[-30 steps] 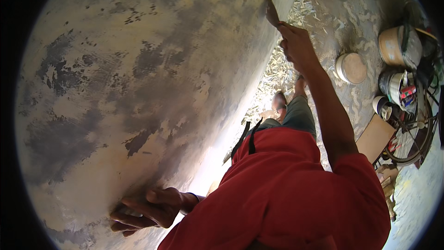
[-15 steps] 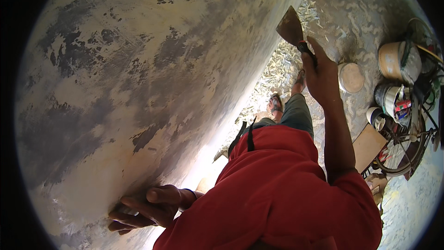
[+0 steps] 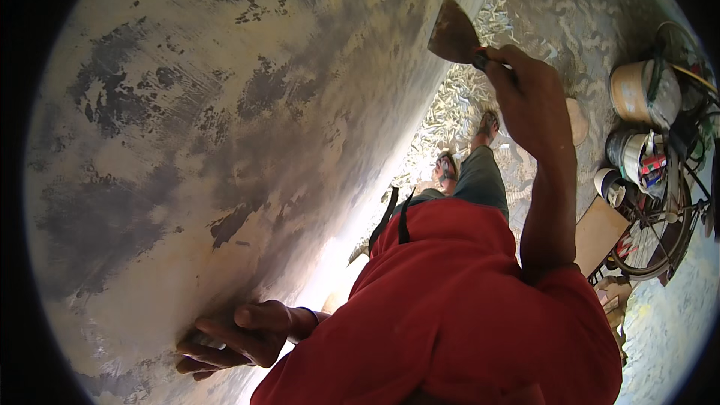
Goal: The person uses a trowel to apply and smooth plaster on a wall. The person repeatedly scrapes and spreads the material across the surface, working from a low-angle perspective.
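Right hand holds a paint scraper with a broad, flared, dull brown metal blade and a dark handle with a red-orange band; fingers closed round the handle. Scraper is at upper centre, blade angled up and left, alongside the big upright wall of patchy cream and grey with peeled dark spots. Cannot tell if the blade touches the wall.

Left hand is at the wall, low on the left, fingers bent and somewhat apart, thumb lifted off them. Small greyish patch shows between the fingers; cannot tell if it's a held thing or bare wall.

Person wears a red cloth shirt and grey-green trousers. Thin pale flakes litter the floor along the wall base, around the feet. Round tan-topped container sits partly behind the right wrist. Far right: large tan cylindrical bucket, white bucket with red and blue items in it, flat tan rectangular board, spoked bicycle wheel with dark tyre just beside the board.
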The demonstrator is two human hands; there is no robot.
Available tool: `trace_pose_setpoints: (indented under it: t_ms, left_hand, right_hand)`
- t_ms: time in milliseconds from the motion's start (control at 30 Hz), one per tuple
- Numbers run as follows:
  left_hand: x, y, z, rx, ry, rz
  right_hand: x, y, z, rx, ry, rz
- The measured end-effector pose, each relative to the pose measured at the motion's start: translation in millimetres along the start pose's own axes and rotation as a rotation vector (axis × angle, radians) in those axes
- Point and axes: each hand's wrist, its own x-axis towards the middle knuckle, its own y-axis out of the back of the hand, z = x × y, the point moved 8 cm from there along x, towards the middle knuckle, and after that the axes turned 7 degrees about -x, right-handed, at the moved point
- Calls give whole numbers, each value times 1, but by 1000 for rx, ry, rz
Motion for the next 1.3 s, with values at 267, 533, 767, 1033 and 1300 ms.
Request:
trace_pose_setpoints:
  t_ms: [267,533,767,1033,1300]
  left_hand:
    - [0,-1,0,-26,5,-4]
    - [0,-6,1,-16,-6,35]
    - [-2,-2,-2,-32,-22,21]
    - [-6,-4,-4,-60,4,35]
    - [-1,-2,-4,-55,4,1]
  right_hand:
    - [11,16,5,-73,30,61]
    - [27,-12,11,-133,7,64]
    - [2,10,-12,-129,258,206]
    - [5,29,1,-109,-18,138]
    - [14,-26,18,-168,-43,82]
